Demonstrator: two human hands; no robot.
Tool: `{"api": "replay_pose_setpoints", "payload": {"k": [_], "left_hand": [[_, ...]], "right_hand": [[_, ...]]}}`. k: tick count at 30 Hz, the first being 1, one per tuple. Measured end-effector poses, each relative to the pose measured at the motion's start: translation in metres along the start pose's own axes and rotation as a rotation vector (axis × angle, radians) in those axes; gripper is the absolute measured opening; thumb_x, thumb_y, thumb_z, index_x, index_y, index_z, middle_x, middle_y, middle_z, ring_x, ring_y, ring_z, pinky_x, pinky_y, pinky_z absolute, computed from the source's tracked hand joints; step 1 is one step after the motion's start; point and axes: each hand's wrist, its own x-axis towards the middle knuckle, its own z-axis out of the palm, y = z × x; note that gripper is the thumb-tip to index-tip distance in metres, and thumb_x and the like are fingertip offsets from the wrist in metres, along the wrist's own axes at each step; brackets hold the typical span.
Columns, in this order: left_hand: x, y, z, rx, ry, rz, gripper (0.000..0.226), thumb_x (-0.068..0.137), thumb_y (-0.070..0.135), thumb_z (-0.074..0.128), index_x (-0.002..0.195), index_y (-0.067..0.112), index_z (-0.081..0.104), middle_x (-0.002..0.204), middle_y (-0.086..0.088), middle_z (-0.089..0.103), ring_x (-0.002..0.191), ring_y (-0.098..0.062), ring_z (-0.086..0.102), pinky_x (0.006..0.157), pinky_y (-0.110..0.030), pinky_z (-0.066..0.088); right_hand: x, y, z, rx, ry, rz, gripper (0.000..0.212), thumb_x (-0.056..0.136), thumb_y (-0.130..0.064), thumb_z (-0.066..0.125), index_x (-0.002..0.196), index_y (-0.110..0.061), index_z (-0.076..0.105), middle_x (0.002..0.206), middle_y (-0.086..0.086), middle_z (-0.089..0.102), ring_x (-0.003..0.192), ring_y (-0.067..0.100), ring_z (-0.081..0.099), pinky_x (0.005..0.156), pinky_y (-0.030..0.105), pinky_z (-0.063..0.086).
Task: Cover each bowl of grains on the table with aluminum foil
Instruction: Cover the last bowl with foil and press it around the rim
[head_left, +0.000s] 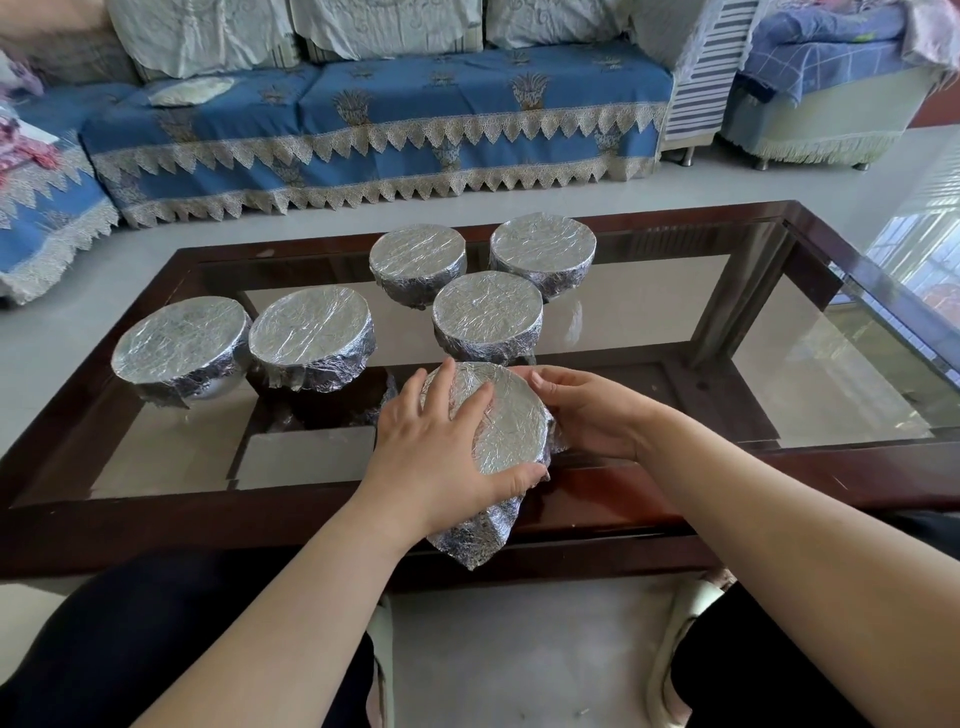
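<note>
Behind hands, five wrapped bowls.

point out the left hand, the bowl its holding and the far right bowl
left hand (436, 447), head view, back of the hand
held bowl (511, 421), head view, foil top
far right bowl (543, 244), head view, foil top

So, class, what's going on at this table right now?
A person is wrapping foil over the nearest bowl on the table. The left hand lies across the foil top with the thumb at the near rim, and the right hand holds the bowl's right side. A flap of foil hangs loose over the table's near edge. Five other bowls behind it are already covered, so this looks like the last one.
</note>
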Motion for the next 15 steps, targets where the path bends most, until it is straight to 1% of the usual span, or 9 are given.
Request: {"api": "replay_pose_setpoints", "payload": {"k": [1,3,4,6,8,9,12,14,15], "left_hand": [[0.000,0.000,0.000,-0.001,0.005,0.002,0.102,0.072,0.092,0.033,0.156,0.040,0.006,0.165,0.001,-0.015,0.150,-0.024,-0.016,0.119,-0.050,0.000],[-0.001,-0.001,0.001,-0.002,0.012,0.005,0.102,0.073,0.092,0.033,0.156,0.040,0.007,0.165,0.001,-0.015,0.150,-0.024,-0.016,0.119,-0.050,0.000],[-0.001,-0.001,0.001,-0.004,0.015,0.005,0.102,0.072,0.092,0.032,0.156,0.040,0.007,0.165,0.001,-0.014,0.150,-0.024,-0.015,0.119,-0.050,0.001],[0.000,-0.001,0.001,-0.006,0.019,0.005,0.103,0.070,0.093,0.030,0.156,0.040,0.007,0.166,0.001,-0.014,0.150,-0.024,-0.015,0.119,-0.051,0.002],[0.000,0.000,0.001,0.000,0.018,0.005,0.103,0.070,0.093,0.030,0.156,0.040,0.007,0.166,0.000,-0.014,0.150,-0.025,-0.014,0.119,-0.051,0.002],[0.000,0.000,0.001,0.002,0.018,0.006,0.103,0.071,0.092,0.031,0.156,0.040,0.007,0.166,0.000,-0.014,0.150,-0.025,-0.014,0.119,-0.051,0.002],[0.000,-0.001,0.002,-0.001,0.021,0.012,0.101,0.073,0.092,0.032,0.156,0.039,0.007,0.166,0.001,-0.014,0.150,-0.025,-0.015,0.119,-0.052,0.002],[0.000,-0.002,0.002,0.001,0.021,0.013,0.101,0.073,0.092,0.031,0.156,0.039,0.007,0.166,0.001,-0.014,0.150,-0.025,-0.015,0.119,-0.052,0.002],[0.000,-0.002,0.002,0.002,0.022,0.012,0.101,0.073,0.092,0.030,0.156,0.039,0.006,0.166,0.001,-0.014,0.150,-0.025,-0.015,0.119,-0.052,0.002]], "right_hand": [[0.001,0.000,-0.001,0.026,0.004,-0.002,0.045,0.091,-0.026,0.056,0.131,-0.006,0.056,0.117,0.015,0.061,0.105,0.030,0.059,0.092,0.046,0.046],[0.003,0.001,0.000,0.077,0.012,-0.011,0.029,0.087,-0.021,0.060,0.114,-0.010,0.062,0.100,0.009,0.063,0.087,0.023,0.061,0.080,0.039,0.047],[0.003,0.002,0.000,0.106,0.014,-0.016,0.021,0.086,-0.020,0.061,0.105,-0.012,0.062,0.094,0.007,0.061,0.080,0.020,0.060,0.076,0.037,0.045],[0.003,0.004,0.002,0.138,0.018,-0.024,0.013,0.085,-0.019,0.061,0.097,-0.013,0.060,0.088,0.005,0.060,0.075,0.017,0.059,0.073,0.034,0.045],[0.002,0.005,0.004,0.141,0.033,-0.032,0.019,0.084,-0.021,0.060,0.100,-0.010,0.062,0.088,0.005,0.063,0.078,0.016,0.061,0.077,0.032,0.049],[0.002,0.006,0.005,0.141,0.050,-0.032,0.026,0.083,-0.022,0.060,0.105,-0.007,0.063,0.090,0.006,0.065,0.082,0.017,0.063,0.083,0.032,0.050],[0.002,0.010,0.005,0.111,0.104,-0.026,0.047,0.082,-0.029,0.062,0.118,0.002,0.060,0.099,0.011,0.066,0.094,0.023,0.062,0.100,0.039,0.044],[0.003,0.013,0.005,0.070,0.136,-0.046,0.055,0.081,-0.034,0.064,0.119,0.006,0.061,0.104,0.015,0.066,0.102,0.029,0.059,0.103,0.043,0.040],[0.002,0.013,0.006,0.047,0.150,-0.061,0.059,0.081,-0.036,0.065,0.119,0.008,0.060,0.106,0.017,0.065,0.104,0.031,0.057,0.102,0.044,0.040]]}}
